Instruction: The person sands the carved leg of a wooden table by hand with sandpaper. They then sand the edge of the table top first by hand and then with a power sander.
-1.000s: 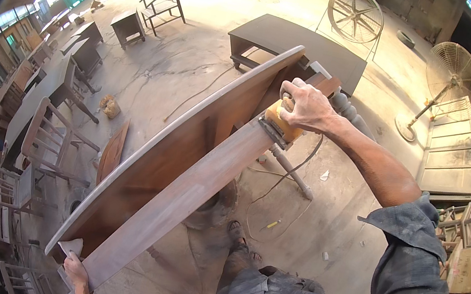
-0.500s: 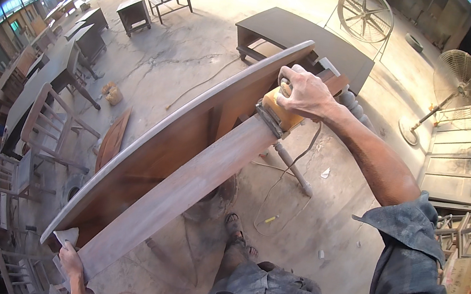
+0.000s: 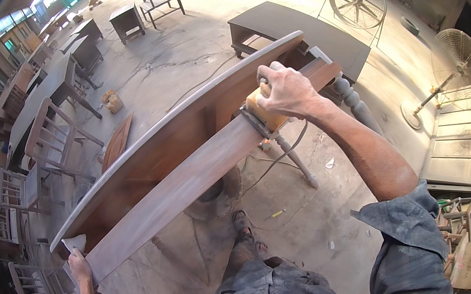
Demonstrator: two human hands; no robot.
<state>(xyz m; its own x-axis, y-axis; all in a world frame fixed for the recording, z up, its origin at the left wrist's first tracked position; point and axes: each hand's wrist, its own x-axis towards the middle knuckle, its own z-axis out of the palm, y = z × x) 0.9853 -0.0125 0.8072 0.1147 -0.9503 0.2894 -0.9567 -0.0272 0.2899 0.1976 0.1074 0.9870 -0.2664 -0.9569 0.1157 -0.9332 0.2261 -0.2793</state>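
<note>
A long wooden table [image 3: 151, 162] stands tilted on its side, its pale-edged top to the left and its brown underside facing me. Along it runs an apron board [image 3: 180, 193], dusty white over reddish wood. My right hand [image 3: 292, 91] is closed over a yellow power sander [image 3: 266, 112], whose base rests on the board's upper part. A dark cord hangs from the sander. At the table's lower left end, my left hand [image 3: 80, 267] grips the frame corner beside a pale triangular piece [image 3: 74, 243]; its fingertips are partly hidden. Turned legs [image 3: 299, 166] stick out to the right.
Beyond the table stands a low dark table [image 3: 301, 32], with two large fans [image 3: 357, 4] farther right. Chairs [image 3: 57, 138] and dusty furniture line the left side. The cord loops on the concrete floor near a yellow object [image 3: 278, 213]. Wooden panels [image 3: 461, 144] lean at right.
My right hand has slid the sander down the board toward me, baring more reddish wood at the far end. My left hand stays at the corner. The whole view has shifted slightly.
</note>
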